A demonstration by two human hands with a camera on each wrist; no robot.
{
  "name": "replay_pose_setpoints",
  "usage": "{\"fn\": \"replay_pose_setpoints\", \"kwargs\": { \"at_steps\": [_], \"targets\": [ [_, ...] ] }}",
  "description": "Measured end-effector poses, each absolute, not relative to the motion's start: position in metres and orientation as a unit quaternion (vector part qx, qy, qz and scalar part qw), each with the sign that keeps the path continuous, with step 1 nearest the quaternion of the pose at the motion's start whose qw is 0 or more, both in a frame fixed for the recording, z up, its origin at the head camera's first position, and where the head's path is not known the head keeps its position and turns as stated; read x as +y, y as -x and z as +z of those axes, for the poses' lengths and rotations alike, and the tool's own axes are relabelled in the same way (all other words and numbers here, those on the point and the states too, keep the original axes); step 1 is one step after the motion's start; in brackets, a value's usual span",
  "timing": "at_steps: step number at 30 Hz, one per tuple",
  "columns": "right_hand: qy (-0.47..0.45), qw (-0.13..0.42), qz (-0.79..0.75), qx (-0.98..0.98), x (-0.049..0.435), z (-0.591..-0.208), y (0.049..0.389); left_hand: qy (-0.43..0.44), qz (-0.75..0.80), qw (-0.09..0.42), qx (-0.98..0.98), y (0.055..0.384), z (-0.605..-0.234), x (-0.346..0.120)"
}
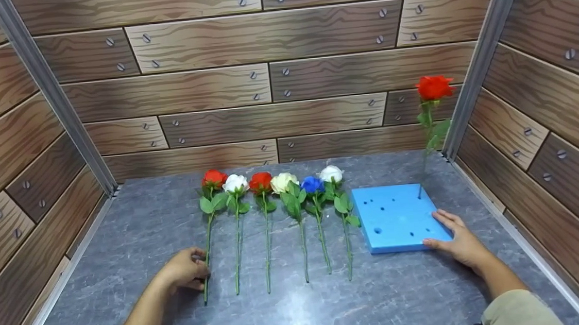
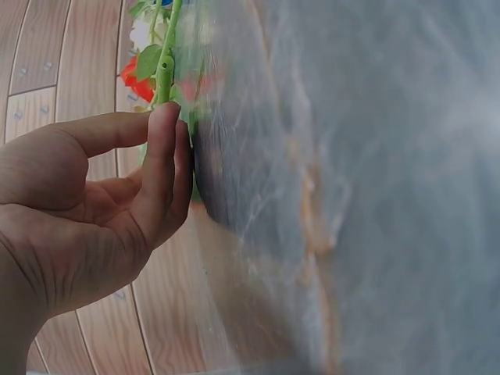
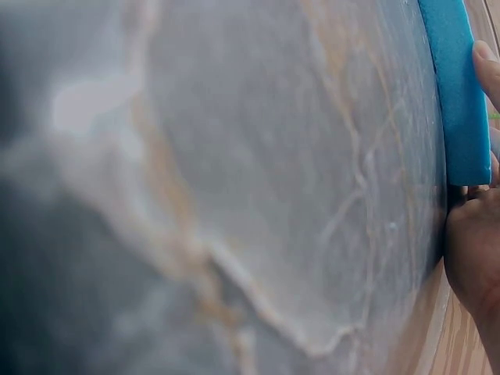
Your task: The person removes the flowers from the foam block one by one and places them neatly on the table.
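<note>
At the left end of a row of artificial roses, my left hand pinches the lower stem of a red rose between thumb and fingers. The left wrist view shows the fingertips on its green stem, close to the tabletop. On the right, my right hand holds the near right corner of a blue foam block, thumb at the front edge and fingers along the right side. Small holes dot the block's top. Another red rose stands upright in its far right corner.
Right of the pinched rose lie a white rose, a red rose, a cream rose, a blue rose and another white rose, stems toward me. Wood-patterned walls enclose the grey marbled table.
</note>
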State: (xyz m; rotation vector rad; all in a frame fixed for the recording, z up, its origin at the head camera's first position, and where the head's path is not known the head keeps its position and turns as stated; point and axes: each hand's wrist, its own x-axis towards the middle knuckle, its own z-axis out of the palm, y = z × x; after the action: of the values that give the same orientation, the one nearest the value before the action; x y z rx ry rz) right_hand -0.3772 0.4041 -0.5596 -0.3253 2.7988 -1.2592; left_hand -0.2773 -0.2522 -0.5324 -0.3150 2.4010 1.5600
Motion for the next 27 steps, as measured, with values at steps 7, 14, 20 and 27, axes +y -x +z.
{"fn": "replay_pose_setpoints", "kwargs": {
  "at_steps": [7,14,20,27],
  "targets": [
    [0.107,0.027,-0.404,0.908,0.404,-0.56,0.3773,0.107,0.53,0.125,0.832,0.2777,-0.533,-0.2553],
    [0.102,0.029,-0.409,0.907,0.4048,-0.5597,0.3773,0.108,0.514,0.122,0.842,0.28,-0.5321,-0.2561],
    [0.097,0.037,-0.414,0.905,0.4045,-0.5593,0.3776,0.116,0.497,0.121,0.851,0.2796,-0.5309,-0.2554],
    [0.099,0.033,-0.409,0.906,0.404,-0.5594,0.3782,0.109,0.481,0.105,0.864,0.2824,-0.5299,-0.2572]
  ]
}}
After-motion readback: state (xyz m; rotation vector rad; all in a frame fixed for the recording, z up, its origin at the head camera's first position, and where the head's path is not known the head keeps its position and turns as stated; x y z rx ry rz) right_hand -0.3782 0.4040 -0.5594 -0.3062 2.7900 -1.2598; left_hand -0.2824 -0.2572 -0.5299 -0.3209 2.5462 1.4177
